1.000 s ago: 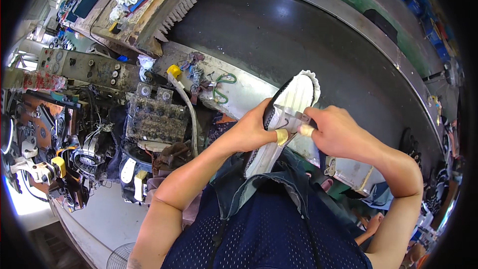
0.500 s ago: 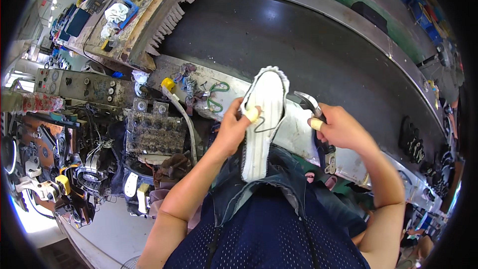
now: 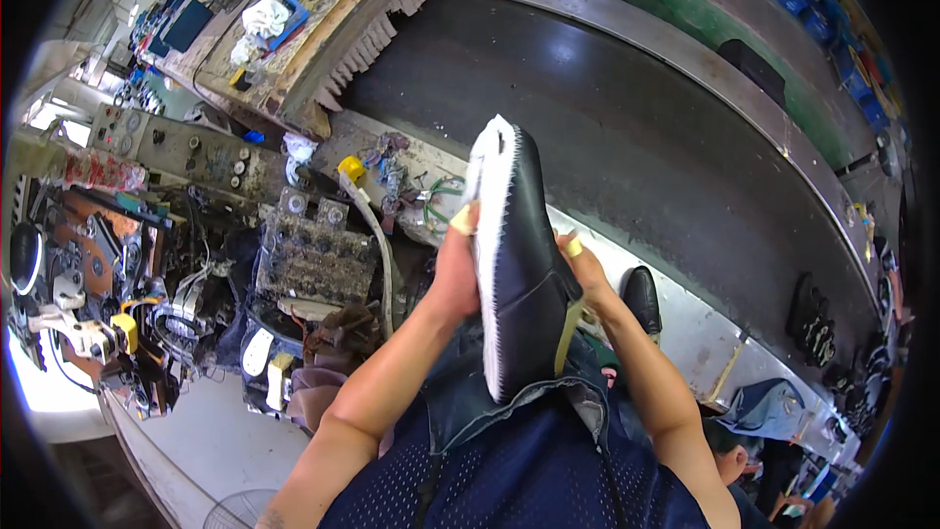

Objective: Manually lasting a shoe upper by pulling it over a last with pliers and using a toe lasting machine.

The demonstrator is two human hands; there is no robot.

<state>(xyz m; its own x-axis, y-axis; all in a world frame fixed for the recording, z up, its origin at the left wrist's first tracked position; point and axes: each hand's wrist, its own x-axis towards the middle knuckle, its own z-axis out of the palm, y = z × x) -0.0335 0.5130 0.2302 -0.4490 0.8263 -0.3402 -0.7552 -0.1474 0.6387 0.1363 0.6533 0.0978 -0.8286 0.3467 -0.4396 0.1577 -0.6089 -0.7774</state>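
Note:
A black shoe upper [image 3: 534,264] stands toe-up in front of my chest, turned on its side, with its white underside [image 3: 485,225] facing left. Jagged white trim runs along the edge between the two. My left hand [image 3: 458,269] is closed on the white underside. On the other side, my right hand [image 3: 585,274] grips the black upper near its opening, where a tan strip [image 3: 568,338] shows. Yellow wraps cover a digit on each hand. Most of the fingers behind the shoe are hidden.
A dark conveyor belt [image 3: 607,127] runs beyond a metal ledge [image 3: 700,348]. Another black shoe [image 3: 641,299] rests right of my right hand. Green-handled scissors [image 3: 443,196] lie on the ledge behind the shoe. Greasy machinery [image 3: 318,255] and a hose [image 3: 377,235] stand left.
The shoe has turned from its white underside facing me to its black side. My right hand has come in from the right onto the shoe; the curved metal tool it held is out of sight.

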